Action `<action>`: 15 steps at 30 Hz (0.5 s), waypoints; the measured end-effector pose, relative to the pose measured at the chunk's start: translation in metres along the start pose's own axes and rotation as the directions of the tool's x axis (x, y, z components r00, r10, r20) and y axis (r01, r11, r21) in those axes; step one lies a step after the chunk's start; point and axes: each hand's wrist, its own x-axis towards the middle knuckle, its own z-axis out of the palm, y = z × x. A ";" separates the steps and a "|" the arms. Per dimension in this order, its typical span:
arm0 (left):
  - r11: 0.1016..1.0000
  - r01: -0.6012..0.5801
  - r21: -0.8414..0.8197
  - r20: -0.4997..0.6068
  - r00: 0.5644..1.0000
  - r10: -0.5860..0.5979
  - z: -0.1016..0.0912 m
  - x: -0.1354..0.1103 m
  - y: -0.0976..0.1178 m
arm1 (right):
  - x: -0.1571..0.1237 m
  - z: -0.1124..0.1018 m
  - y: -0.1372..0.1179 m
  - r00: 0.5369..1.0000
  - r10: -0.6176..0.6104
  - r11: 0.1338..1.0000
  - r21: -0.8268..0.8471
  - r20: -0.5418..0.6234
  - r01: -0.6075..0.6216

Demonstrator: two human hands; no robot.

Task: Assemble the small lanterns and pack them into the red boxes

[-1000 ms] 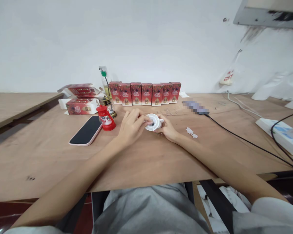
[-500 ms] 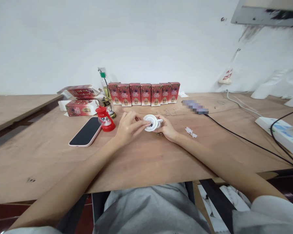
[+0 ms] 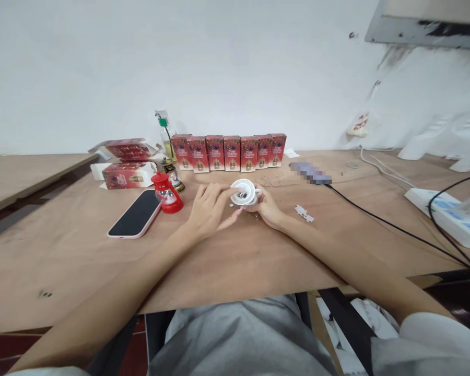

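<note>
My right hand grips a small white lantern, tipped so its round base faces me, just above the wooden table. My left hand is at the base, fingertips pinched on its left rim, lower fingers stretched toward my right hand. A tiny round piece shows under the lantern, beside my left fingers. A red toy lantern stands just left of my left hand.
A phone in a pink case lies face up at left. A row of red boxes lines the wall, with more red boxes and a gold lantern left. White plastic bit, black cable, power strip at right.
My left hand has slid from the lantern's base opening down to its lower left rim, fingers spreading. The lantern tilted a little more upward. The view shifted slightly.
</note>
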 end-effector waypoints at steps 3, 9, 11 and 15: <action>0.993 0.065 -0.095 -0.108 0.991 -0.075 -0.002 -0.003 0.006 | 0.010 -0.009 -0.002 0.996 -0.069 0.997 -0.033 -0.054 0.067; 0.984 -0.006 -0.177 0.223 0.974 0.046 0.022 0.008 0.038 | 0.047 -0.075 -0.024 0.900 -0.242 0.969 -0.048 -0.363 0.241; 0.971 -0.009 -0.240 0.376 0.921 0.101 0.044 0.022 0.055 | 0.055 -0.100 -0.032 0.852 -0.263 0.961 -0.047 -0.452 0.272; 0.933 0.074 -0.352 0.526 0.840 0.132 0.093 0.053 0.087 | 0.059 -0.134 -0.042 0.792 -0.312 0.946 -0.091 -0.525 0.312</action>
